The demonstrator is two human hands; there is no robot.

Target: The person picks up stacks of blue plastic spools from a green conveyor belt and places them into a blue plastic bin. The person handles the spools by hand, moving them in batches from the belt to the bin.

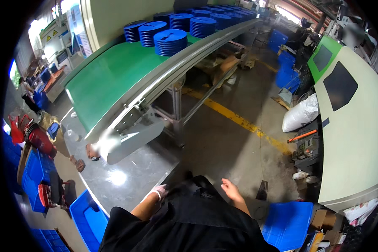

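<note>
My left hand (158, 192) wears a pale glove and rests at the near edge of a shiny steel table (126, 176), holding nothing that I can see. My right hand (230, 187) is bare, fingers loosely apart, hanging empty beside my dark clothing over the concrete floor. Ahead, a green conveyor belt (109, 80) runs away from me, carrying several stacks of blue round discs (170, 42) at its far part. The near end of the belt is bare.
Blue crates (287, 222) stand at my right and another (86, 218) at my left. A large cream and green machine (348, 126) fills the right side, with a white sack (300, 117) beside it. A yellow floor line (239, 121) crosses ahead.
</note>
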